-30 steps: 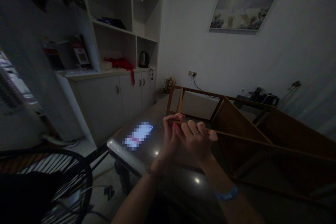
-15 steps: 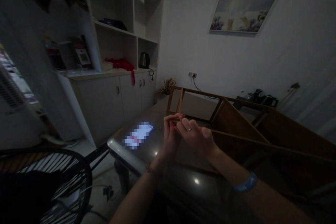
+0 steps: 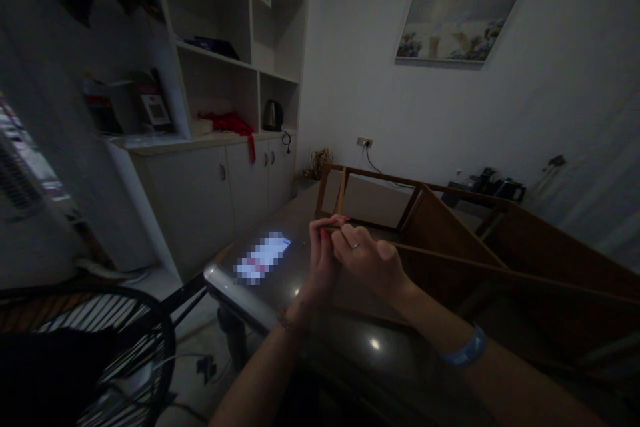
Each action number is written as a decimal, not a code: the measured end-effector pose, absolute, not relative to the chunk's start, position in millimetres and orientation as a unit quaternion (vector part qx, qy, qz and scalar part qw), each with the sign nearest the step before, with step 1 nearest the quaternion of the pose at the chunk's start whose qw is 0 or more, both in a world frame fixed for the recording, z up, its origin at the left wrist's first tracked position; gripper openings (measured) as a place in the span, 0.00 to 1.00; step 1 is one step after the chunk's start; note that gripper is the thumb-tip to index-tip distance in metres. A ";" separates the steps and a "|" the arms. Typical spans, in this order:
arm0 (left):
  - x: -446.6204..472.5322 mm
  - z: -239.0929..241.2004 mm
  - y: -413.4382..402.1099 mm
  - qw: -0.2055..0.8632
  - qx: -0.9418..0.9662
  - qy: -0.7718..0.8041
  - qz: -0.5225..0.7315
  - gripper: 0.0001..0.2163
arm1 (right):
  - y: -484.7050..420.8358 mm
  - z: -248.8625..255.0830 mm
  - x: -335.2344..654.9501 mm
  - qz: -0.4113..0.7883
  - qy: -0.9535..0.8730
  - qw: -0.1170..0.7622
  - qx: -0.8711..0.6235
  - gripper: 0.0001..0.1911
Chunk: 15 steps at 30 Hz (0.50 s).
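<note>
A brown wooden shelf unit [image 3: 457, 220] lies on its side across a glossy table [image 3: 295, 270]. My left hand [image 3: 324, 250] is closed at the near left end of the unit's front rail, thumb and fingers bent around the wood. Right beside it, my right hand [image 3: 367, 257] is curled into a fist against the same end of the rail. Whatever its fingers may grip is hidden from view. A lit phone [image 3: 263, 259], blurred out, rests on the table to the left of my hands.
A black wire-backed chair [image 3: 150, 340] stands at the lower left. Behind are white cabinets [image 3: 195, 193] with open shelves, a red cloth [image 3: 231, 123] and a kettle [image 3: 273, 115]. A wall socket [image 3: 365, 142] with a plugged-in cord is beyond the shelf unit. Cables lie on the floor.
Both hands stay closed at the rail's end. My right hand appears slightly turned, and the whole view has shifted a little.
</note>
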<state>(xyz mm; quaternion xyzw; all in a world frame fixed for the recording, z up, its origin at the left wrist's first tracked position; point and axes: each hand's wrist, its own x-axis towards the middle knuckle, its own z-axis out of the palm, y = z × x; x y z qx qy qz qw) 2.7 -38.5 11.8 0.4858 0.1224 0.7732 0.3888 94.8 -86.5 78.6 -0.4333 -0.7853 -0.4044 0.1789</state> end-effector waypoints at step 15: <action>3.8 16.7 -42.0 0.405 0.472 0.114 0.775 0.17 | -82.1 81.7 96.9 -0.420 -0.781 0.181 -0.424 0.16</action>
